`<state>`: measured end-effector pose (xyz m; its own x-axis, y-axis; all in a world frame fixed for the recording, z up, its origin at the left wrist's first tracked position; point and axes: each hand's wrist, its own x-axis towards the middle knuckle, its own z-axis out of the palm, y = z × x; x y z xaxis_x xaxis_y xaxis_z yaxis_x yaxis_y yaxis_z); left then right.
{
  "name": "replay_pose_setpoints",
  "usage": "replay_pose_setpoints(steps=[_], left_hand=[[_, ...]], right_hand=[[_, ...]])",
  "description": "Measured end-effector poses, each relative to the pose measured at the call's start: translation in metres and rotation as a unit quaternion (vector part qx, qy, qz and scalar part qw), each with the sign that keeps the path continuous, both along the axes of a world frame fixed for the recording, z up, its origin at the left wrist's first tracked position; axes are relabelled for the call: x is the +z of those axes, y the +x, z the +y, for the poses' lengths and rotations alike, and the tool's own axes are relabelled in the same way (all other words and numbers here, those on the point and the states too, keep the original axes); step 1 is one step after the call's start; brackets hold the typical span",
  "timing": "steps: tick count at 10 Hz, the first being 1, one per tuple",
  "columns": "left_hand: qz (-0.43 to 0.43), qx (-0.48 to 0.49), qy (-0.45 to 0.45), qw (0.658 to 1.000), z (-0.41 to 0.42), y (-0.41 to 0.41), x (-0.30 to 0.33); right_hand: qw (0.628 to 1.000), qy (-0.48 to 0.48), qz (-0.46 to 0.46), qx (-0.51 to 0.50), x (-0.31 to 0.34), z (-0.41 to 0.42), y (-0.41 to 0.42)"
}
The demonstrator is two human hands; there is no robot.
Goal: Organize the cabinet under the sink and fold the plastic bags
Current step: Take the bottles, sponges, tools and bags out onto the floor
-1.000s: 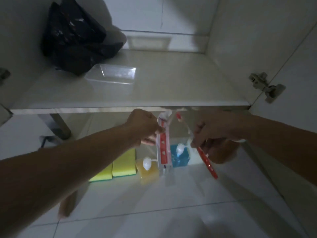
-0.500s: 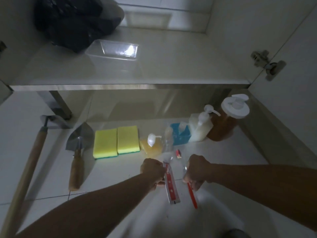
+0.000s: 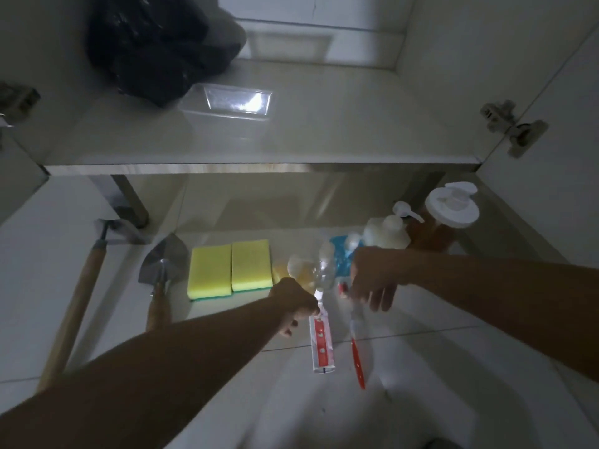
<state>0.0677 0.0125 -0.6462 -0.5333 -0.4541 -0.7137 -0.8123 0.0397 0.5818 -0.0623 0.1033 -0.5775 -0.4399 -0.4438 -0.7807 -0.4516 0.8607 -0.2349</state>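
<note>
My left hand (image 3: 293, 304) pinches the top end of a red and white toothpaste tube (image 3: 321, 346), which points toward me over the white tiled floor. To its right a red toothbrush (image 3: 357, 354) lies along the floor. My right hand (image 3: 372, 280) hovers over the brush's far end with fingers loose and straight, not gripping it. A crumpled black plastic bag (image 3: 155, 47) sits at the back left of the cabinet shelf (image 3: 324, 134), beside a clear plastic container (image 3: 227, 102).
Under the shelf stand two yellow sponges (image 3: 230, 268), a metal trowel (image 3: 162, 270), a wooden-handled tool (image 3: 77, 306), pump bottles (image 3: 385, 234), a blue pouch (image 3: 340, 257) and an amber jar with a white lid (image 3: 450, 209). Door hinges (image 3: 512, 128) flank the opening.
Both hands came down from shelf height to the floor. My right hand has loosened its grip and the toothbrush now lies on the tiles; my left hand still holds the tube.
</note>
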Motion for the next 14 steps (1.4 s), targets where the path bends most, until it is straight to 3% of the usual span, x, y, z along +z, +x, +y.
replay_pose_setpoints(steps=[1, 2, 3, 4, 6, 7, 9, 11, 12, 13, 14], left_hand=[[-0.037, -0.071, 0.009, 0.997, -0.018, 0.004, 0.025], [-0.047, -0.096, -0.039, 0.993, -0.042, 0.003, 0.048], [-0.066, -0.110, -0.064, 0.990, -0.071, -0.001, 0.076], [-0.053, -0.084, -0.093, 0.991, -0.102, -0.008, 0.110], [0.083, 0.040, -0.188, 0.978, -0.158, -0.025, 0.178], [0.134, 0.120, -0.256, 0.950, -0.187, -0.035, 0.190], [0.098, 0.231, -0.431, 0.867, -0.234, -0.044, 0.193], [0.097, 0.265, -0.364, 0.887, -0.244, -0.047, 0.180], [0.146, 0.283, -0.302, 0.898, -0.238, -0.046, 0.177], [0.237, 0.268, -0.268, 0.895, -0.219, -0.042, 0.176], [0.265, 0.227, -0.238, 0.906, -0.184, -0.039, 0.176]], right_hand=[[0.998, -0.057, -0.012, 0.015, 0.041, -0.018, -0.013], [0.994, -0.108, -0.013, 0.007, 0.083, -0.036, -0.024], [0.977, -0.209, 0.032, 0.017, 0.112, -0.059, -0.039], [0.956, -0.290, 0.044, 0.001, 0.126, -0.089, -0.049], [0.920, -0.373, 0.120, 0.004, 0.131, -0.160, -0.056], [0.902, -0.396, 0.174, -0.012, 0.127, -0.189, -0.058], [0.898, -0.384, 0.209, -0.046, 0.112, -0.221, -0.062], [0.895, -0.407, 0.158, -0.093, 0.104, -0.225, -0.068], [0.888, -0.421, 0.158, -0.097, 0.111, -0.203, -0.072], [0.896, -0.408, 0.150, -0.088, 0.127, -0.165, -0.076], [0.915, -0.382, 0.117, -0.061, 0.140, -0.120, -0.081]])
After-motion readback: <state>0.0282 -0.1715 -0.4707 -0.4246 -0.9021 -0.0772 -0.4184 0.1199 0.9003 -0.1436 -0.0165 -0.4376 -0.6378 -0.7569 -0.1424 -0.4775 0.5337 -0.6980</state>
